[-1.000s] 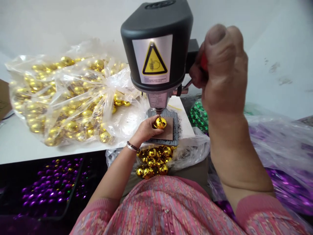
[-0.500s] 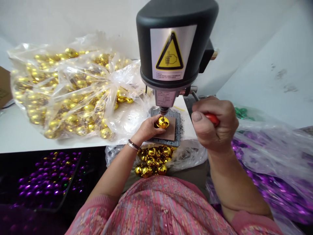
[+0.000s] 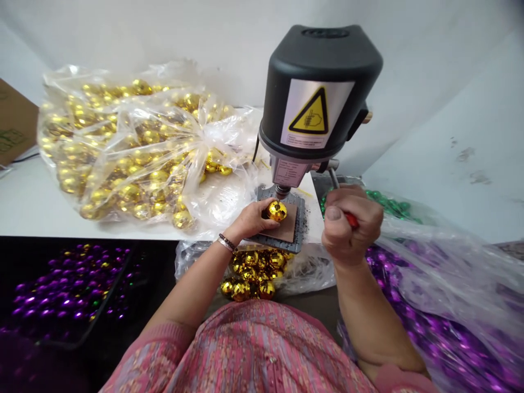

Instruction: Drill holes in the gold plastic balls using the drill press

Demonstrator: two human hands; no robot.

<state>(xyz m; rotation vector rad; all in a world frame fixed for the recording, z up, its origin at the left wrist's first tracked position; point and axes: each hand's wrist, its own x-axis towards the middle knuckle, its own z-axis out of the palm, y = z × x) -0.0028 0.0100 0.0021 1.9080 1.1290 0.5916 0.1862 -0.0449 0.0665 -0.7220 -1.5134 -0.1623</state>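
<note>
A shiny gold faceted ball [image 3: 277, 210] sits on a brown square board [image 3: 284, 229] over the grey base [image 3: 300, 218] of a black drill press [image 3: 323, 82]. My left hand [image 3: 254, 219] pinches the ball from the left, thumb in front and fingers behind. Right above it is the drill chuck [image 3: 282, 191]; the bit meets the ball's top, though how deep it goes I cannot tell. My right hand [image 3: 352, 224] is wrapped around the press's lever [image 3: 334, 178], whose red knob [image 3: 351, 220] shows between the fingers.
Left on the white table [image 3: 24, 207] lies a clear bag of gold balls [image 3: 123, 158]. More gold balls [image 3: 249, 273] rest in plastic at my lap. Purple balls [image 3: 69, 284] lie lower left; bagged purple [image 3: 442, 333] and green balls [image 3: 393, 204] are at right. A cardboard box [image 3: 16, 120] stands far left.
The view has shifted, so the press appears farther right and lower. My right hand has brought the lever lower and closer to the press. My left hand keeps hold of the ball.
</note>
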